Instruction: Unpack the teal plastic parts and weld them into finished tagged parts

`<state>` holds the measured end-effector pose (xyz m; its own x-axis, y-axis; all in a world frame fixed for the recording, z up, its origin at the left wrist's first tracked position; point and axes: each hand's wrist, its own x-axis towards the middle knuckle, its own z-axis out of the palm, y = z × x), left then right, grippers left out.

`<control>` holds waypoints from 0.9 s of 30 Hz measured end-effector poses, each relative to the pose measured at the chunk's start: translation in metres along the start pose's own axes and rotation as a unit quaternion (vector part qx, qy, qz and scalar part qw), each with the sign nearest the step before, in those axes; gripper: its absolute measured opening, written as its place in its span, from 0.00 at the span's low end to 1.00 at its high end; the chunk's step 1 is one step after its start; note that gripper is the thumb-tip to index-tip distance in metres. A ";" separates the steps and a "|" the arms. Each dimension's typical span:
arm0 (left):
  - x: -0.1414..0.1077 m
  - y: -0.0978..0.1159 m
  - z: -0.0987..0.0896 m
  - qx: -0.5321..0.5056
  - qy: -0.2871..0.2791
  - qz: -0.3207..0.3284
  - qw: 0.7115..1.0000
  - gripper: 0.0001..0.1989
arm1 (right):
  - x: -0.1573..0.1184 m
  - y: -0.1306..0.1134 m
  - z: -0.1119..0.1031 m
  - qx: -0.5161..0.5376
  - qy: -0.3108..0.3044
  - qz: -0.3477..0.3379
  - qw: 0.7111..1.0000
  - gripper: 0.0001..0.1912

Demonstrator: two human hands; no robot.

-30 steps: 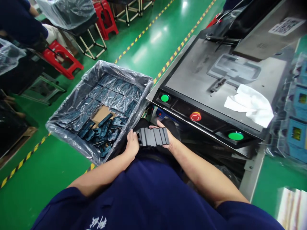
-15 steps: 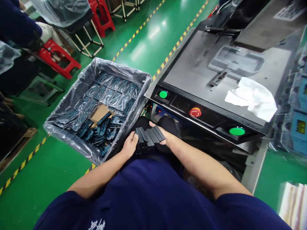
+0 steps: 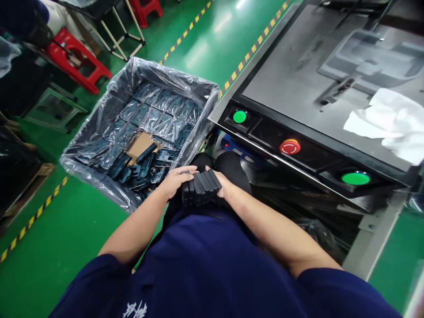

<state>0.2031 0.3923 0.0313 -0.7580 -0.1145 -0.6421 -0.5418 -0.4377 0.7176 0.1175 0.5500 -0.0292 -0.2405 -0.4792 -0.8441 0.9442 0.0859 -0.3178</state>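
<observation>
Over my lap I hold a row of several dark rectangular plastic parts (image 3: 200,187), standing side by side on edge. My left hand (image 3: 177,181) grips the left end of the row, its thumb along the top and its fingers reaching across the far side. At the other end, my right hand (image 3: 222,183) is closed round the parts, with most of its fingers hidden behind them. Just beyond my left hand, loose dark plastic pieces (image 3: 142,170) lie in a crate lined with clear plastic film (image 3: 96,112).
To the right stands a metal-topped machine (image 3: 281,75) with a green button (image 3: 240,116), a red stop button (image 3: 289,147) and a white cloth (image 3: 380,117). A red stool (image 3: 77,59) is at upper left, near another person's arm (image 3: 24,22). Yellow-black tape (image 3: 33,218) marks the green floor.
The view has shifted, so the machine appears farther right. My left hand's fingers now stretch over the far side of the row, and the parts sit closer together.
</observation>
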 end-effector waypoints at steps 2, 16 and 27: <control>0.004 0.002 -0.003 0.046 -0.031 -0.009 0.998 0.24 | -0.005 0.000 0.002 0.010 0.029 -0.014 0.999 0.18; 0.016 -0.004 0.000 0.008 -0.053 -0.051 0.997 0.27 | -0.026 0.024 -0.012 0.061 -0.028 -0.129 0.989 0.24; 0.036 -0.006 0.007 -0.042 0.103 -0.030 0.993 0.14 | -0.011 0.055 -0.029 -0.283 -0.046 -0.400 0.871 0.66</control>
<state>0.1763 0.3969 0.0057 -0.6305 -0.2615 -0.7308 -0.5454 -0.5206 0.6569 0.1654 0.5853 -0.0493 -0.7269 -0.6489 -0.2249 0.2147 0.0964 -0.9719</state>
